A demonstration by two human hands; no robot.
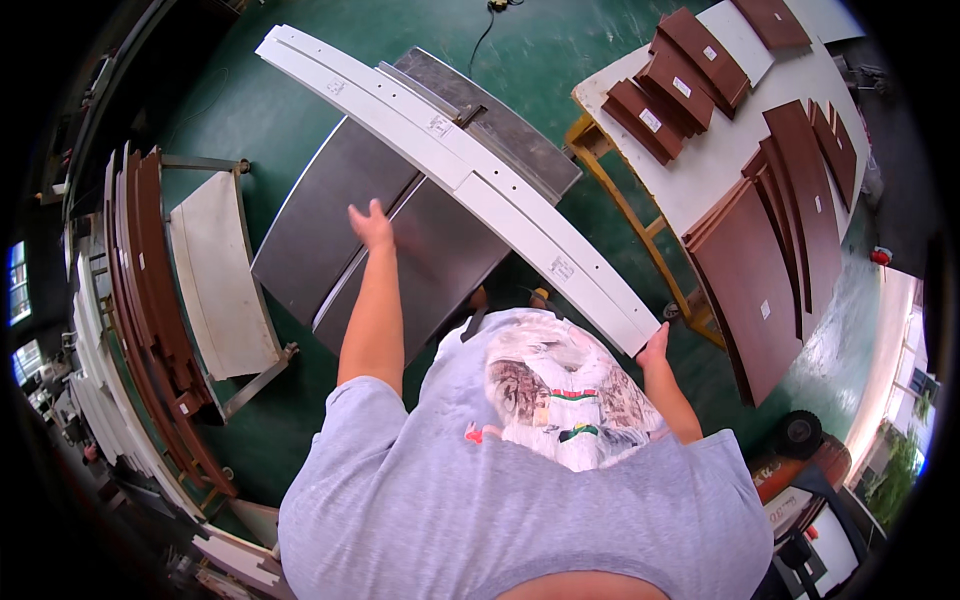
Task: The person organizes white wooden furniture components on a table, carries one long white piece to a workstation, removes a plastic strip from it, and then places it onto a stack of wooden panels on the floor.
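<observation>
Right hand (655, 347) half hidden under white board (470, 180).

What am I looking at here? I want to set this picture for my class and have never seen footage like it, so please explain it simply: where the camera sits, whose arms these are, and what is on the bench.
There is no machine: a person works with bare hands. The single picture comes from a wide fisheye camera worn on the head, looking down, so straight edges bend and the grey T-shirt fills the bottom. The left hand rests flat on a grey metal table. The right hand holds the near end of a long white panel that lies across that table. To the right, dark brown boards lie on a white bench. To the left, more brown and white panels stand stacked on edge. The floor is green.
</observation>
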